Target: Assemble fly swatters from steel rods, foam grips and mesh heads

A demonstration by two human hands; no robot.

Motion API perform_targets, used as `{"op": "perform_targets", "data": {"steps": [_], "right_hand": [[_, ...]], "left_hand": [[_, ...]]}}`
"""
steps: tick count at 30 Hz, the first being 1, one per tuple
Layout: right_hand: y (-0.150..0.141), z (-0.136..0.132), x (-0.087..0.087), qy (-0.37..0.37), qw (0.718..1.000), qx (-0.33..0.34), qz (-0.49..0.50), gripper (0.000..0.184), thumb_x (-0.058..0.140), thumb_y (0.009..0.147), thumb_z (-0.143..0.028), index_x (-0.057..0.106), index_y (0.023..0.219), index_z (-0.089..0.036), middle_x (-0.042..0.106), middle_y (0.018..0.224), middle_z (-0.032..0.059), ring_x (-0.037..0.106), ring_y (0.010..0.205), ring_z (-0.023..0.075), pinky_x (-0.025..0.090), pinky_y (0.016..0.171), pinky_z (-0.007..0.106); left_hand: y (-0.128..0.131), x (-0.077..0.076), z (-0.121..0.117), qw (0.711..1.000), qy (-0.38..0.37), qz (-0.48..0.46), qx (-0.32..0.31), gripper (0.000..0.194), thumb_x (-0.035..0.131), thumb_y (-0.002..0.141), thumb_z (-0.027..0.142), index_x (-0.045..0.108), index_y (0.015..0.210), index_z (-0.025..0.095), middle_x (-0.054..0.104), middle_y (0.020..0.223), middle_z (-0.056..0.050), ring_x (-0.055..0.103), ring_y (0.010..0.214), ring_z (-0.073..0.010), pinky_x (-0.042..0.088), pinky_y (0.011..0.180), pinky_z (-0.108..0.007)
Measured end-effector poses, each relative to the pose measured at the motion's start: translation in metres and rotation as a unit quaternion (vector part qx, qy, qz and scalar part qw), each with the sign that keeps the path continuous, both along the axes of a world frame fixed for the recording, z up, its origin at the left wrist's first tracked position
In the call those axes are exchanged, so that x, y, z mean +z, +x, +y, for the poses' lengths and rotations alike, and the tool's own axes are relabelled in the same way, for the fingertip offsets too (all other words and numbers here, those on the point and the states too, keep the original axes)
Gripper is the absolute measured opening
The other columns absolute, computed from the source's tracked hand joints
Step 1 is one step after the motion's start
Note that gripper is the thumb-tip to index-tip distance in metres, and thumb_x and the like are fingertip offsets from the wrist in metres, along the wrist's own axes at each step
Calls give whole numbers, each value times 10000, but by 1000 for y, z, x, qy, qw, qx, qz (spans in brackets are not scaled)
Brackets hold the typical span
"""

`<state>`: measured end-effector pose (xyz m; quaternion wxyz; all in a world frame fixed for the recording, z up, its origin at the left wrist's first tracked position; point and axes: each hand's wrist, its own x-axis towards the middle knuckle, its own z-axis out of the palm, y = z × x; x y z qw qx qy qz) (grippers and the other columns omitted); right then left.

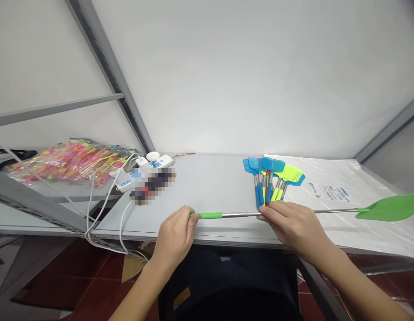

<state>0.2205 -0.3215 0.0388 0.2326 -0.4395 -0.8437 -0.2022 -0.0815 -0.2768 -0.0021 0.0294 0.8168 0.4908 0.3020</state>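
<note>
A green telescopic fly swatter (210, 215) lies level across the front of me, its metal rod drawn out long. My left hand (176, 234) is closed round the end of its green handle. Further along, my right hand (292, 225) pinches the metal rod, covering part of it. The swatter's green leaf-shaped head (391, 208) points to the right. Just behind my right hand lies a pile of shorter fly swatters (270, 171) with blue and yellow heads; the lower ends of some handles are hidden by my fingers.
A white plastic bag with a label (330, 192) covers the table's right side. On the left stand a power strip (163, 161) with white cables and a blurred-out object (153, 186). Bagged colourful items (73, 162) lie beyond the grey metal frame (109, 67). The white table (210, 178) meets a wall.
</note>
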Motion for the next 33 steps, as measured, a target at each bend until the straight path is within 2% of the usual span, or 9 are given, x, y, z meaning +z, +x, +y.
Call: {"op": "perform_targets", "data": {"steps": [5,10,13,15,19,22,27,30,33], "right_hand": [[-15,-3,2,-11,1000,9,-22,211,457,989,-188,606,840,-175,560,677,7,465,592,150,227,557,321],[-25,0,-3,-50,998,1,-42,197,472,992,-259,596,859,-183,566,713,7,502,614,163,253,571,320],[-16,6,-2,-62,996,-25,-57,180,494,981,-292,607,898,-180,594,749,26,536,667,193,308,646,327],[-1,8,0,-49,996,-53,-61,198,496,979,-288,609,852,-186,591,723,24,535,665,199,319,675,335],[21,8,2,-31,996,-64,-47,257,467,993,-292,593,788,-201,557,653,0,504,606,174,275,593,316],[12,4,-1,-17,999,-36,-37,235,460,997,-267,579,806,-200,564,665,-6,512,602,157,233,550,315],[-25,2,-8,-58,997,3,-57,215,453,998,-227,554,812,-191,560,669,-4,519,581,153,235,535,320],[-35,2,-9,-61,996,5,-57,171,466,991,-225,575,866,-180,566,681,5,532,593,162,283,548,316],[-31,-2,-3,-51,995,-6,-80,125,480,973,-188,601,960,-162,602,738,39,566,671,194,393,666,348]], "left_hand": [[16,-8,-5,999,-27,-5,-18,327,306,1023,361,461,770,223,487,608,34,483,548,-156,317,549,-271],[4,-7,0,999,-37,2,-22,313,312,1019,350,472,782,224,503,633,34,493,562,-154,319,556,-270],[-16,-3,6,1000,-25,-3,2,289,315,1014,338,473,800,226,506,657,33,494,583,-155,331,579,-273],[-31,-3,10,999,-17,-18,28,280,308,1013,324,471,807,226,507,664,32,501,600,-158,342,596,-275],[-47,-5,13,998,-7,-43,51,276,301,1010,313,463,805,227,506,673,25,511,623,-164,359,613,-276],[-36,-6,10,997,0,-51,54,279,299,1007,315,452,791,229,495,655,26,502,604,-164,357,601,-276],[-3,-5,1,999,-33,-7,-10,307,288,1012,334,442,766,233,499,636,28,492,555,-157,332,560,-274],[-5,-5,1,999,-37,2,-8,316,282,1017,342,441,767,232,501,641,30,485,549,-154,325,558,-275],[-21,-5,4,999,-31,2,12,308,288,1014,341,449,775,232,505,647,29,485,559,-158,325,566,-279]]}}
